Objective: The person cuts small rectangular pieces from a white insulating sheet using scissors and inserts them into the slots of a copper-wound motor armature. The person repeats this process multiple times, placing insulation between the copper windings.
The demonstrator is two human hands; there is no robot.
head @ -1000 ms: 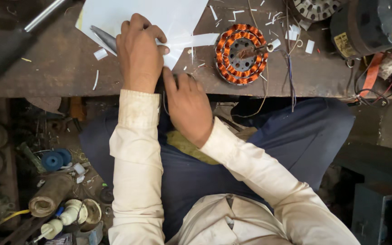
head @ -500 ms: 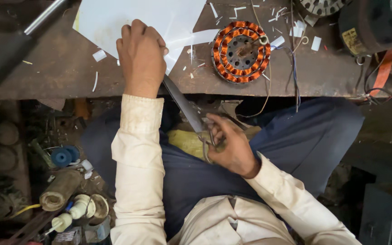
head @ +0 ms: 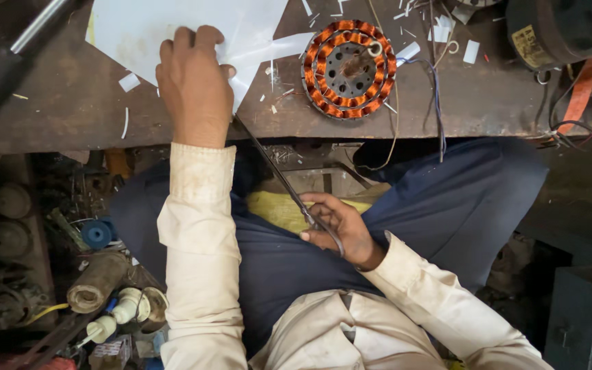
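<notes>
My left hand (head: pixel 195 85) lies flat on a white sheet of paper (head: pixel 152 31) at the front edge of the dark workbench (head: pixel 446 113). My right hand (head: pixel 337 226) is down over my lap, fingers in the handles of long metal scissors (head: pixel 279 178). The blades slant up toward the paper's near corner beside my left hand. A round motor stator with copper windings (head: pixel 349 67) rests on the bench right of the paper, apart from both hands.
Paper scraps (head: pixel 439 31) litter the bench. A dark motor housing (head: pixel 563 31) and an orange strap (head: pixel 580 92) sit at the far right, a metal bar (head: pixel 42 24) at the far left. Rolls, spools and junk (head: pixel 97 281) crowd the floor on my left.
My right hand has come off the bench and drawn back to my lap with the scissors. My left hand has stayed on the paper.
</notes>
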